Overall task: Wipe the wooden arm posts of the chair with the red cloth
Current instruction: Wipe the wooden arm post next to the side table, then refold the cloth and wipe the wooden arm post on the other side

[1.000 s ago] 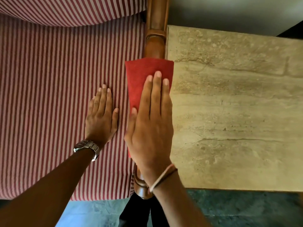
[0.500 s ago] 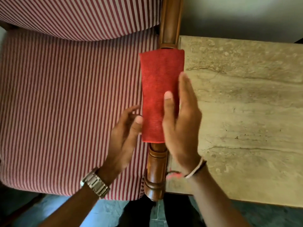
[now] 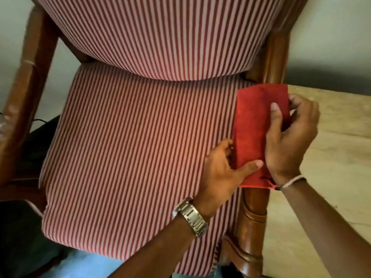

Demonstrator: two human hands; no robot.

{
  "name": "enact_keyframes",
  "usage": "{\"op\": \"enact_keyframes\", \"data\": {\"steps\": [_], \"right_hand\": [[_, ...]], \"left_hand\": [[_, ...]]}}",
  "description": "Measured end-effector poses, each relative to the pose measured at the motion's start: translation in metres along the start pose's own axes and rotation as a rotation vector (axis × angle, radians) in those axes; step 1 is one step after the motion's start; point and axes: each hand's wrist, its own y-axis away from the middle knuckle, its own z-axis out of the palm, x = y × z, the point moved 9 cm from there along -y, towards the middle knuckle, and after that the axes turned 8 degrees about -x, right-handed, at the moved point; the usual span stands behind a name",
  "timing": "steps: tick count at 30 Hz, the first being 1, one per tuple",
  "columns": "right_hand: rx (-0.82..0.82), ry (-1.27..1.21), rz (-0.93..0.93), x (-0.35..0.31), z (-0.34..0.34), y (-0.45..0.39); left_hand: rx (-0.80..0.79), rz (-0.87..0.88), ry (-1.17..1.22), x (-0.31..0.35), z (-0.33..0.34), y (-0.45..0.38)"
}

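Note:
The red cloth point(image 3: 253, 125) is draped over the chair's right wooden arm post point(image 3: 253, 223), covering its middle stretch. My right hand point(image 3: 291, 141) grips the cloth from the right side, thumb on top and fingers curled over its far edge. My left hand point(image 3: 222, 173) pinches the cloth's lower left edge, thumb across the fabric. The turned front end of the post shows below the cloth. The left wooden arm post point(image 3: 26, 91) runs along the frame's left side, blurred and untouched.
The chair has a red-and-white striped seat cushion point(image 3: 136, 157) and back cushion point(image 3: 164, 35). A beige stone-topped table point(image 3: 331, 177) butts against the right arm post. A pale wall lies behind, and dark floor shows at the lower left.
The view has pulled back and swung left, showing the whole chair. My left hand moved from the seat onto the cloth, and both hands now grasp it around the right post.

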Motion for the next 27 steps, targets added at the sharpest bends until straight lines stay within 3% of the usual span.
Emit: {"op": "enact_keyframes", "data": {"steps": [4, 8, 15, 19, 24, 27], "right_hand": [[0.012, -0.117, -0.068, -0.048, 0.008, 0.022], [-0.101, -0.244, -0.093, -0.116, 0.066, 0.050], [-0.347, -0.635, -0.118, -0.257, 0.211, 0.099], [-0.500, -0.780, -0.131, -0.322, 0.276, 0.114], [-0.655, -0.715, -0.057, -0.357, 0.351, 0.121], [-0.727, -0.608, 0.008, -0.352, 0.383, 0.130]], "left_hand": [[-0.023, -0.037, 0.120, -0.006, -0.050, 0.029], [0.073, -0.024, 0.102, 0.002, -0.156, 0.069], [0.339, 0.031, -0.129, 0.036, -0.366, 0.162], [0.459, 0.059, -0.305, 0.057, -0.454, 0.203], [0.535, -0.009, -0.605, 0.050, -0.531, 0.197], [0.468, -0.151, -0.662, 0.023, -0.547, 0.177]]}}
